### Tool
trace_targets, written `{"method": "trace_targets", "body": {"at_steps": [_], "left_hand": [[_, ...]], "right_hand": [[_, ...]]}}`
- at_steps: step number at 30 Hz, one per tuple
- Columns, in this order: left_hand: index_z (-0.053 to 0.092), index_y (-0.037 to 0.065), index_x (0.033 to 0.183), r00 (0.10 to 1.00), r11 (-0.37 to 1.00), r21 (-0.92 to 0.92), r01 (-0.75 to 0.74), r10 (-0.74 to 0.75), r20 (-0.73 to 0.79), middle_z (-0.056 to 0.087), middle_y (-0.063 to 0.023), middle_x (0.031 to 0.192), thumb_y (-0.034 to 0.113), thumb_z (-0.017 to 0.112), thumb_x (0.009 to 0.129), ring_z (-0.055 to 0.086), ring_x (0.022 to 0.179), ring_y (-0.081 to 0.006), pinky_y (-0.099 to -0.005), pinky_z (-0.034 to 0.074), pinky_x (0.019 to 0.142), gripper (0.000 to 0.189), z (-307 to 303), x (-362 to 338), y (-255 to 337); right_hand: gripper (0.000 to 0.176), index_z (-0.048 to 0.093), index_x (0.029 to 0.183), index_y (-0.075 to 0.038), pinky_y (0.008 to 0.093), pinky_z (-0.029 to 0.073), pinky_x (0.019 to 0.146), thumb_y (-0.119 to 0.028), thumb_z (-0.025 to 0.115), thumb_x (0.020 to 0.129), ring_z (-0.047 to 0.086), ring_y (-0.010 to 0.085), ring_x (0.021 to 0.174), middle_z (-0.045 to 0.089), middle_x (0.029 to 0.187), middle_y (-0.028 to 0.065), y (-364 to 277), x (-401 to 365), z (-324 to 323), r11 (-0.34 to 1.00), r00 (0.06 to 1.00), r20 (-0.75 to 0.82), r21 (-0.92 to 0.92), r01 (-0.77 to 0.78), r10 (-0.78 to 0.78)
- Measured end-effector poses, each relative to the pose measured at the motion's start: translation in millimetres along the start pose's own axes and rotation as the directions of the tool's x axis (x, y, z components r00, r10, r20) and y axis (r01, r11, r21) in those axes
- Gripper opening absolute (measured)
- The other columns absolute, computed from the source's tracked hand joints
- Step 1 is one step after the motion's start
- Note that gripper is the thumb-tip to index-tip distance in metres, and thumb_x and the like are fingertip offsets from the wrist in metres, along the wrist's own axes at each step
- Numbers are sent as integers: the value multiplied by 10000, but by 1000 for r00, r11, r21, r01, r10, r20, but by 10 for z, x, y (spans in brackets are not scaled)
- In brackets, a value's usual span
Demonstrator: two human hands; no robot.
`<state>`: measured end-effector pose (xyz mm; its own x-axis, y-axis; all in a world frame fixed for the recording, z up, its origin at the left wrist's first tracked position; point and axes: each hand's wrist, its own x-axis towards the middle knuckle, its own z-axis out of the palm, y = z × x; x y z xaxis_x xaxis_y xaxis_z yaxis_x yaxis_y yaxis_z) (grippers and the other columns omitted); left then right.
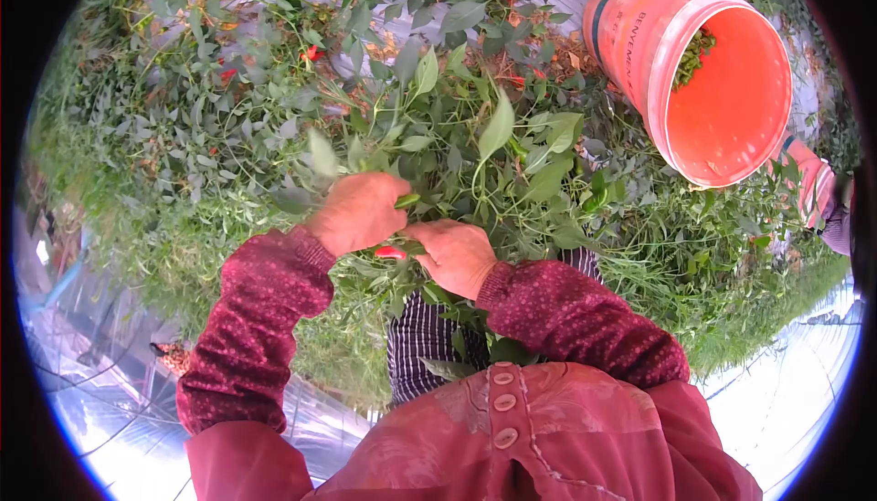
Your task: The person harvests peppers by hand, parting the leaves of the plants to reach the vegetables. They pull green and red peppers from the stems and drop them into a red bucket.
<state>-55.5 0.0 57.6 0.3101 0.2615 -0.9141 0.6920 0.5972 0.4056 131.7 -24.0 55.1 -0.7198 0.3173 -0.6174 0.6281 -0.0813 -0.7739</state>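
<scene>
Among pepper plants (457, 154), my left hand (359, 214) has its fingers curled round a green pepper (407, 200), whose tip pokes out on the right side. Close beside it, slightly lower and to the right, is my right hand (454, 254), with thumb and fingers pressed together at the foliage. What this hand pinches is hidden. A red pepper (390, 253) shows just below and between the two hands. Broad green leaves stand above them.
At the upper right, a red bucket (630, 44) lies tilted, its open mouth towards me, with green peppers (693, 58) inside. Another person's sleeve (836, 227) shows at the right edge. More red peppers (312, 52) hang in the plants ahead.
</scene>
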Motion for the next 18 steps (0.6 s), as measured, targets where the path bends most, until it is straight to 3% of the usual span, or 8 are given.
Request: {"method": "trace_targets", "body": {"at_steps": [1,2,3,5,9,12,16,18], "left_hand": [[655,57,978,999,957,288,37,-31,-25,659,-123,855,123,626,753,630,764,-273,-381,502,739,237,47,31,-54],[660,83,1025,997,934,355,43,-62,41,652,-161,886,170,639,737,633,790,-301,-410,500,751,302,85,65,-120],[660,83,1025,998,934,355,29,-47,44,652,-161,886,170,639,737,633,790,-301,-410,500,751,302,127,67,-176],[669,83,987,970,910,414,4,-104,220,651,-160,838,187,647,721,636,772,-300,-415,503,724,286,199,75,-166],[667,84,893,969,895,437,-88,-24,244,637,-150,742,198,645,720,633,718,-312,-422,503,661,209,308,22,-190],[588,68,785,990,859,494,-133,97,98,598,-117,632,240,664,716,615,634,-322,-417,490,584,200,421,-41,-245],[549,61,844,986,870,484,-94,149,-75,588,-116,644,220,663,729,609,609,-309,-404,484,561,227,323,-246,-52],[546,64,829,979,853,512,-98,175,-103,579,-106,641,211,656,730,605,596,-296,-396,478,547,208,364,-348,-22]], "right_hand": [[272,586,1017,-95,404,499,723,-179,619,761,614,278,886,644,908,90,0,6,16,1000,1000,29,-16,11,-11],[253,588,987,-89,392,501,727,-176,617,752,611,266,894,640,893,83,-1,19,27,999,998,55,-34,22,-20],[253,588,987,-89,392,501,727,-176,617,752,611,266,894,640,893,83,-15,18,36,999,999,49,-42,11,-9],[210,588,931,-85,366,499,731,-166,611,739,613,252,857,630,841,69,-22,14,29,994,995,65,-80,79,-74],[177,576,869,-68,366,502,690,-157,613,720,611,244,818,616,791,57,38,-9,125,979,985,41,-117,169,-166],[206,554,903,-52,378,499,699,-156,608,734,610,275,800,613,791,75,26,-29,97,993,996,39,-77,86,-83],[251,533,955,-44,399,492,724,-188,605,763,610,310,789,608,790,99,-42,46,42,992,991,47,-23,-127,128],[264,540,954,-43,402,491,727,-211,610,763,610,305,806,608,807,102,-62,84,0,992,989,83,-17,-123,124]]}}
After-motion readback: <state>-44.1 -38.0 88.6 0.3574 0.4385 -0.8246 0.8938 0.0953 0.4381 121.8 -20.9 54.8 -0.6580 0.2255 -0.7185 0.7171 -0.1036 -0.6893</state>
